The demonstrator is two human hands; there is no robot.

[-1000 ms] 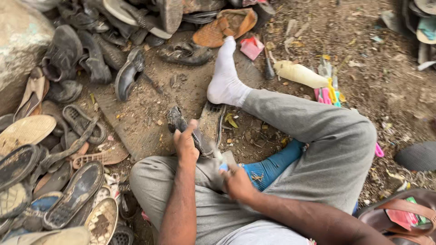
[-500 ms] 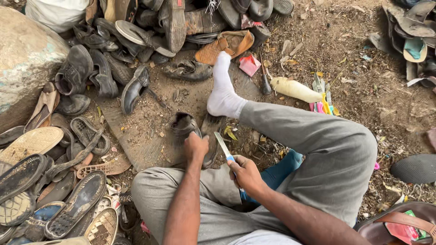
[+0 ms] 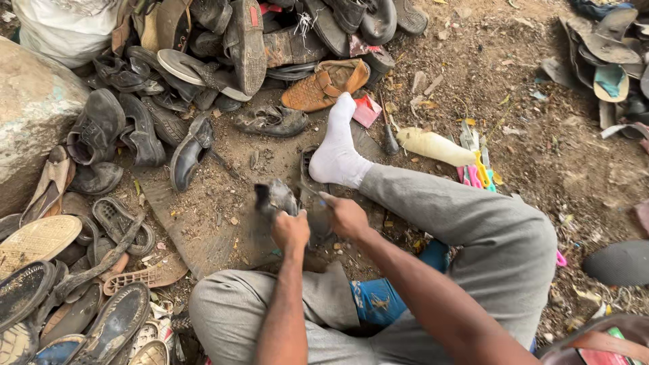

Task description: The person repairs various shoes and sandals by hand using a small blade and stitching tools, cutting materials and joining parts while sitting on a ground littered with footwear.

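Observation:
I sit on the dirt with my right leg, in grey trousers and a white sock (image 3: pixel 338 159), stretched forward. My left hand (image 3: pixel 291 231) grips a worn dark shoe (image 3: pixel 274 198) and holds it upright over a flat dark rubber sheet (image 3: pixel 196 230). My right hand (image 3: pixel 346 216) is closed around a small knife right beside the shoe. Only the knife's tip (image 3: pixel 324 198) shows at my fingers, close to the shoe's edge; the blade is mostly hidden.
Old shoes and sandals (image 3: pixel 135 128) are heaped at the left and top, beside a big rock (image 3: pixel 34 115) and a white sack (image 3: pixel 54 27). A brown sandal (image 3: pixel 324 84), a red packet (image 3: pixel 367 111), an awl (image 3: pixel 390 138) and a cream bottle (image 3: pixel 433 145) lie near my foot. More soles (image 3: pixel 608 61) lie top right.
My right hand has come up from my lap to the shoe, and the knife blade that showed before is now mostly hidden. The left hand has kept its grip on the shoe.

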